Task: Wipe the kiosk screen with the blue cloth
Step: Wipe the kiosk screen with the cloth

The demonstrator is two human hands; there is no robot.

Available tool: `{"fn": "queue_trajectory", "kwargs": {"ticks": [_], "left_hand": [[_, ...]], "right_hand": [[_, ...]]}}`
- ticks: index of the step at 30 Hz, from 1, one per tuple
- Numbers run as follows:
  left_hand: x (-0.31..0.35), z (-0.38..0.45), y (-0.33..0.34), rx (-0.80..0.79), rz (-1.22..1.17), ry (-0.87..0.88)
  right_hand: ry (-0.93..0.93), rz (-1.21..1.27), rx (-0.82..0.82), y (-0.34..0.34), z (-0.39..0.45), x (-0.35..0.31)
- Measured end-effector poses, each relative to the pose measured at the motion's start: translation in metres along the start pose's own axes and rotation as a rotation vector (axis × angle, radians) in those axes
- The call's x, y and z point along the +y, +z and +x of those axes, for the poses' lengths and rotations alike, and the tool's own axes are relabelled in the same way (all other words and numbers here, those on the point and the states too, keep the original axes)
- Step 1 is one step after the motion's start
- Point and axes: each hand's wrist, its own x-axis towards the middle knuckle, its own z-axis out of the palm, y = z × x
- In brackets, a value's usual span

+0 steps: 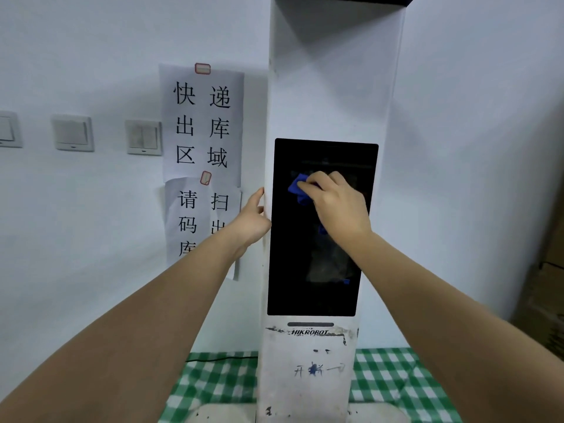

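A push too hard could tip the tall white kiosk (323,96).
The right hand (338,203) pressed the small crumpled blue cloth (300,187) on its black glass screen (293,254), fingers curled; the left hand (251,221) held the kiosk's left edge, thumb out.

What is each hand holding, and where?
The right hand holds the bunched blue cloth under its fingers, pressing it on the black kiosk screen. The left hand grips the kiosk's left edge.
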Motion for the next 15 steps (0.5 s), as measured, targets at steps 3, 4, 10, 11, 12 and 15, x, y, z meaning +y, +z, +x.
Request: {"fn": "queue_trajectory", "kwargs": {"ticks": [3, 4, 10, 11, 12, 15], "left_hand": [[-0.003, 0.004, -0.003, -0.002, 0.001, -0.006], [-0.003, 0.004, -0.003, -0.002, 0.001, -0.011], [-0.007, 0.007, 0.002, 0.069, -0.057, 0.016], [-0.008, 0.008, 0.004, 0.085, -0.075, 0.03], [-0.009, 0.009, 0.007, 0.092, -0.092, 0.041], [-0.009, 0.011, 0.008, 0.092, -0.103, 0.051]], "right_hand": [[0.032, -0.033, 0.018, -0.008, 0.008, 0.017], [0.139, -0.018, 0.049, -0.01, 0.011, 0.021], [0.353, 0.054, 0.148, 0.004, 0.014, -0.023], [0.264, 0.05, 0.105, 0.009, 0.01, -0.029], [0.152, 0.042, 0.04, 0.011, 0.006, -0.032], [-0.082, -0.009, -0.055, 0.004, 0.007, -0.02]]}}
